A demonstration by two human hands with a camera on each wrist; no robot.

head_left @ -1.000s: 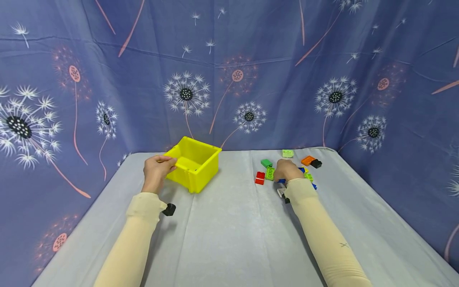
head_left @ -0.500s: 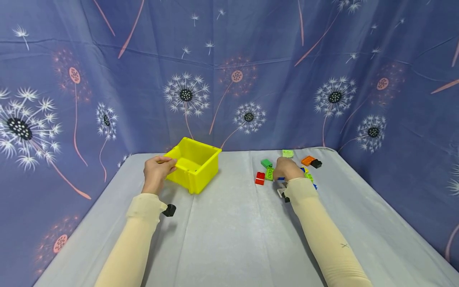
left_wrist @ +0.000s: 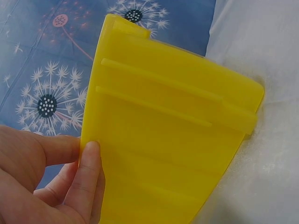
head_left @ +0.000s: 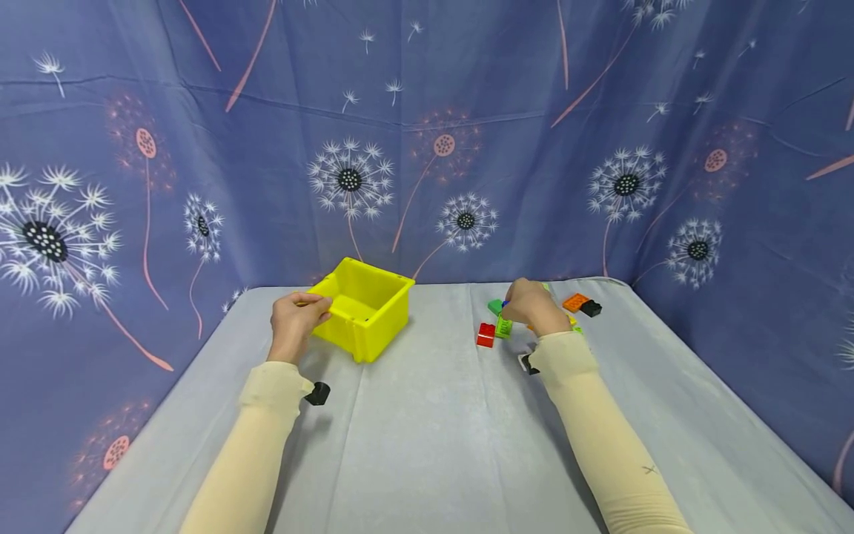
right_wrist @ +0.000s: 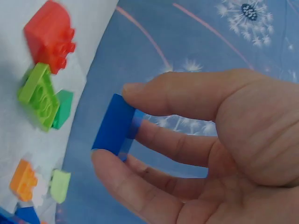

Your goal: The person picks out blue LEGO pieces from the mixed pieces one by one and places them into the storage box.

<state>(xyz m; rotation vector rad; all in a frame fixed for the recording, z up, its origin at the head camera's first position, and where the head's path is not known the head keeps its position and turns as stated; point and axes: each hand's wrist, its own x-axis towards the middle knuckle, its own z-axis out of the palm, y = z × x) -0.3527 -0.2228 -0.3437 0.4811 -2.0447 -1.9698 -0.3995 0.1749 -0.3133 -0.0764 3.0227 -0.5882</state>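
Observation:
My left hand (head_left: 297, 324) pinches the near left rim of a yellow plastic bin (head_left: 376, 319), which stands on the cloth-covered table; the left wrist view shows thumb and fingers on either side of the bin's wall (left_wrist: 159, 135). Between the thumb and fingertips of my right hand (right_wrist: 224, 135) is a blue toy building brick (right_wrist: 114, 125), raised above the other bricks. In the head view my right hand (head_left: 534, 308) mostly hides that brick. Just left of it lie a red brick (head_left: 485, 335), a lime green brick (head_left: 503, 326) and a green brick (head_left: 494, 306).
An orange brick (head_left: 576, 302) and a black brick (head_left: 591, 308) lie at the back right. A white and black piece (head_left: 528, 363) sits beside my right cuff. A blue dandelion-print curtain (head_left: 427, 141) hangs behind the table (head_left: 427, 445).
My right hand has lifted slightly from among the bricks, bringing the blue brick up with it. My left hand keeps its grip on the bin, which stays in place.

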